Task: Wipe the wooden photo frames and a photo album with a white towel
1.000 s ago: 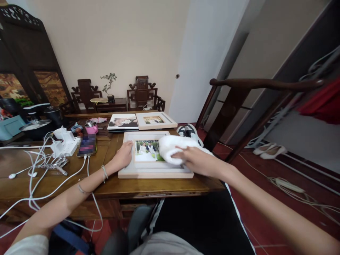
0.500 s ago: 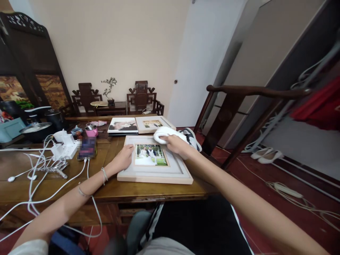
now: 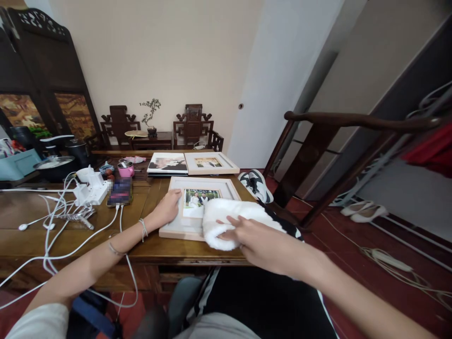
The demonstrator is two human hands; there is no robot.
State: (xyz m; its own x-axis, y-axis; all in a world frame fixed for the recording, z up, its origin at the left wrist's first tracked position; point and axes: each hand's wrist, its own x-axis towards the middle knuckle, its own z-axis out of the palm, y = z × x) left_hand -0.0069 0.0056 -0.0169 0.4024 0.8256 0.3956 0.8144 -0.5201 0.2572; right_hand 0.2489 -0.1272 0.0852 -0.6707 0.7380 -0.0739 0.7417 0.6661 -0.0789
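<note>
Frame [image 3: 185, 225] lies flat on the table [image 3: 155, 246], near the front edge, photo [image 3: 191, 207] up. Left hand [image 3: 168, 207] is clamped on its left side; can't see whether any fingers go underneath. Right hand [image 3: 260, 242] is closed on a white cloth [image 3: 231, 213], bunched over the near right corner, covering part of the photo and hanging past the front rim. Looks like a wipe. To do it well, I'd keep the left hold firm and low on the rim, fingertips off the photo, so a push from the right doesn't skid the frame. Cloth is thick, so fold it to a flat pad and press with spread fingers, not one fingertip. Light, even, overlapping strokes; lift at the ends. Corners and the inner step of the border probably hold dust, so tuck a cloth edge in there. Can't tell if the front is glazed; go easy over the photo until sure. Near rim is the likely weak spot: a hard pull toward the body could drag the frame off the table. Second frame [image 3: 231, 161] sits just behind, so don't overshoot the far side.
</note>
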